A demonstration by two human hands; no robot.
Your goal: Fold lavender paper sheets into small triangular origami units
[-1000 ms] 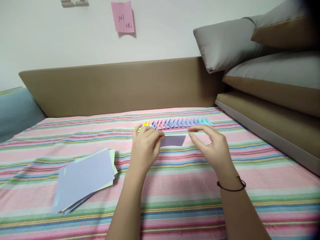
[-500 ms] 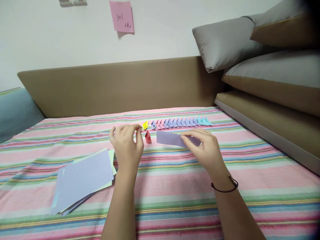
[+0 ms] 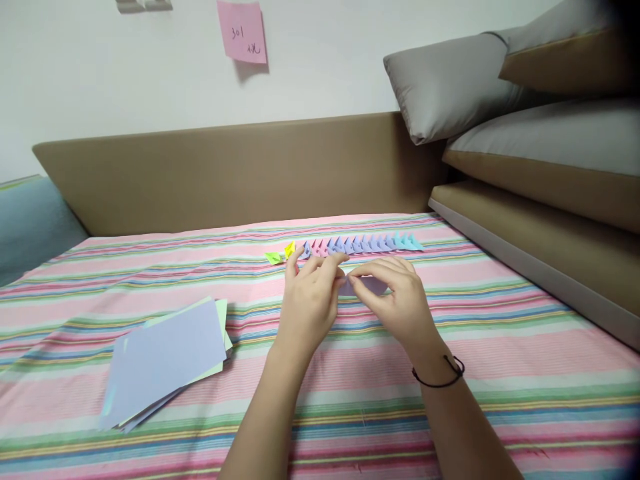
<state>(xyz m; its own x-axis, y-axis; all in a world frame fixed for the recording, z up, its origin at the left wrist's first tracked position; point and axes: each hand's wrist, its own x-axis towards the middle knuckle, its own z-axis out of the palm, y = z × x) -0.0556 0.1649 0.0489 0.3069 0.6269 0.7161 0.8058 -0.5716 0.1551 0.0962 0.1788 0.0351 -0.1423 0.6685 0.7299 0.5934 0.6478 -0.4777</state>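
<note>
My left hand (image 3: 311, 300) and my right hand (image 3: 397, 300) meet over the striped bedsheet (image 3: 350, 387), both pinching a small lilac paper strip (image 3: 369, 285) between their fingertips. Most of the strip is hidden by my fingers. Just beyond them runs a row of several small folded paper pieces (image 3: 357, 245) in yellow, pink, lilac and light blue. A green folded piece (image 3: 273, 257) lies at the row's left end. My right wrist wears a thin black band (image 3: 440, 373).
A loose stack of lilac and pale green paper sheets (image 3: 167, 360) lies at the left. A brown headboard (image 3: 240, 170) runs along the back. Grey and brown cushions (image 3: 525, 133) pile up at the right. A pink note (image 3: 243, 30) hangs on the wall.
My left hand came back from the left and joined my right hand on the lilac strip. The strip now looks shorter between the fingers. The small red piece is hidden.
</note>
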